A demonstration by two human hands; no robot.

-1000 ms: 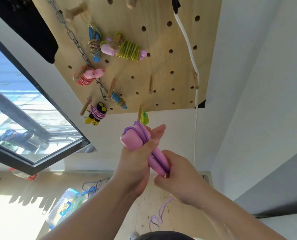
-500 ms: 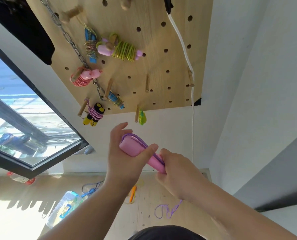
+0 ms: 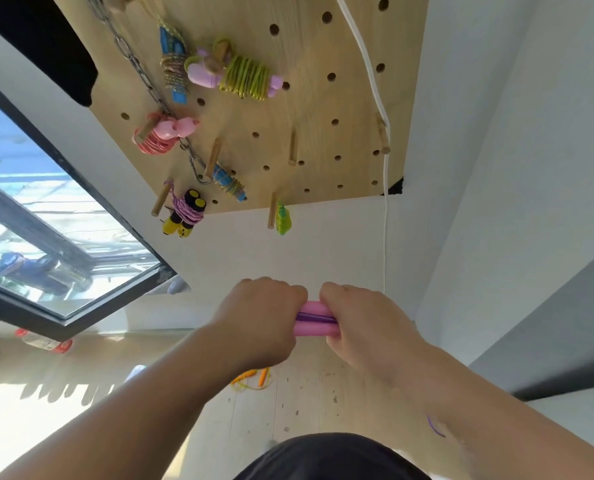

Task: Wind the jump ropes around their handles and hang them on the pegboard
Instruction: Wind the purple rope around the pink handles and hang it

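Both arms reach forward below the pegboard's (image 3: 323,109) lower edge; the left hand (image 3: 261,320) and right hand (image 3: 361,323), knuckles up, curl their fingers around the pink handles (image 3: 314,318), side by side.

Six wound jump ropes are counted on the one pegboard (image 3: 323,109): an upper blue rope (image 3: 172,64), a lower blue rope (image 3: 229,183), one lilac rope (image 3: 235,76), one salmon rope (image 3: 162,135), one yellow-and-black rope (image 3: 184,213) and one green rope (image 3: 282,218). One more, the pink-handled rope (image 3: 314,322), is gripped by two hands, left hand (image 3: 264,320) and right hand (image 3: 361,327). One orange rope (image 3: 252,379) is spotted on the floor. Also tallied: one chain (image 3: 139,69), one white cord (image 3: 365,60), one bottle (image 3: 42,342).
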